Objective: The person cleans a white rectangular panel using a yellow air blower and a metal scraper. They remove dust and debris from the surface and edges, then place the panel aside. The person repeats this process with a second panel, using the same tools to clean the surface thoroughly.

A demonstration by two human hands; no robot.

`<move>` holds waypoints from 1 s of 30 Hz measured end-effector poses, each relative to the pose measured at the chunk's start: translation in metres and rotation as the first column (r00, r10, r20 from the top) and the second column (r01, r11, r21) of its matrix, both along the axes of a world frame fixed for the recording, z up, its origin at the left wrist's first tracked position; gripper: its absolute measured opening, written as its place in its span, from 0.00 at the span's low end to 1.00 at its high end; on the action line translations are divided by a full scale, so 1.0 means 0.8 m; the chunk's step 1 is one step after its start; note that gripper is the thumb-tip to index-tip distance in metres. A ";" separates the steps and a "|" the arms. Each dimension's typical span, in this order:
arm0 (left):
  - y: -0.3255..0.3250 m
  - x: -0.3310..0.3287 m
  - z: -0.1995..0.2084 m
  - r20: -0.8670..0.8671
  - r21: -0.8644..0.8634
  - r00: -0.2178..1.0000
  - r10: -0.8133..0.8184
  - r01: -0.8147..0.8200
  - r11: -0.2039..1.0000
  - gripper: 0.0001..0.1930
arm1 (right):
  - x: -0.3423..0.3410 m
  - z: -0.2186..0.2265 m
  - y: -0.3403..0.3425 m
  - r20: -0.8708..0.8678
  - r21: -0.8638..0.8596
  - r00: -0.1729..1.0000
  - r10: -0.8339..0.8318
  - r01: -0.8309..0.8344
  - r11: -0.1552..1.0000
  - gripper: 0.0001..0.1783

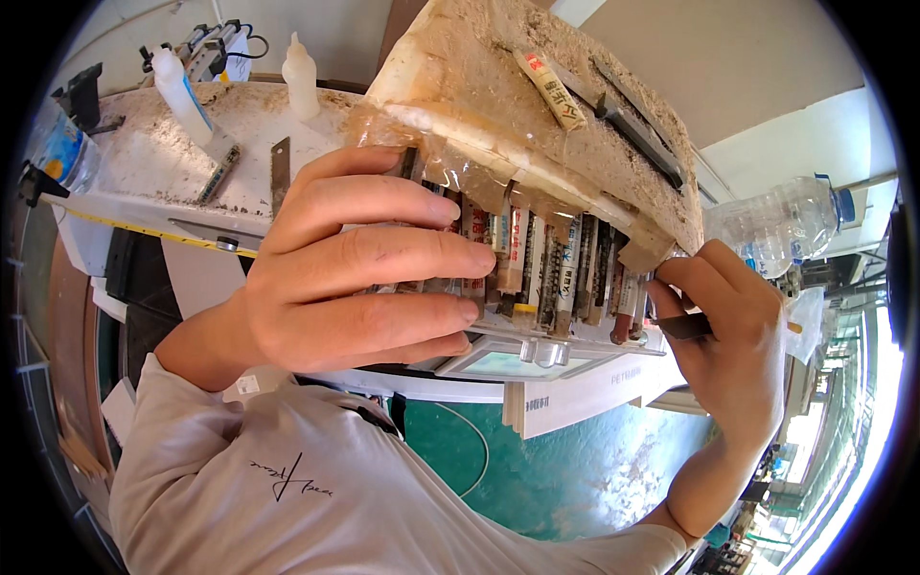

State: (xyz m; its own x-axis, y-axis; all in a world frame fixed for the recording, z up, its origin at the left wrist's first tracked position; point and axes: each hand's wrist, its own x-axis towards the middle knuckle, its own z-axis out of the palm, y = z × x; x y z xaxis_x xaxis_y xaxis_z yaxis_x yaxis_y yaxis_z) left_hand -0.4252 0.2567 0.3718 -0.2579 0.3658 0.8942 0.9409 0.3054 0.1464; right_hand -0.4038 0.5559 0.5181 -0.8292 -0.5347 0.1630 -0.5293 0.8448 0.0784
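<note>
A foam box [436, 57] wrapped in brown tape, its top covered in dust, stands tilted before me. Along its near side runs a row of upright, paper-labelled sticks [565, 273], some dark and some pale. My left hand [369, 249] lies across the left part of this row, fingers stretched out and slightly apart, hiding the sticks under it. At the box's right corner, my right hand [724, 321] has its fingers bent together. A dark flat strip [684, 328] shows between them; its full shape is hidden.
On the box top lie a labelled stick [553, 91] and a dark narrow tool [640, 142]. To the left are two squeeze bottles [180, 96] [300, 79], a metal blade [280, 174] and a small stick [220, 174]. A big clear bottle [781, 225] stands right.
</note>
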 end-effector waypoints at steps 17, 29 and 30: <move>0.001 0.010 0.001 -0.003 -0.006 0.998 0.062 -0.062 0.998 0.18 | 0.007 -0.010 -0.014 0.028 -0.148 0.984 0.176 -0.170 0.974 0.21; -0.014 0.004 0.025 0.183 -0.018 0.974 0.132 -0.131 0.991 0.59 | 0.019 -0.044 0.012 -0.264 -0.176 0.935 0.239 -0.290 0.941 0.59; -0.013 0.002 0.026 0.226 -0.007 0.968 0.107 -0.108 0.994 0.60 | 0.024 -0.045 0.011 -0.256 -0.164 0.952 0.168 -0.214 0.963 0.60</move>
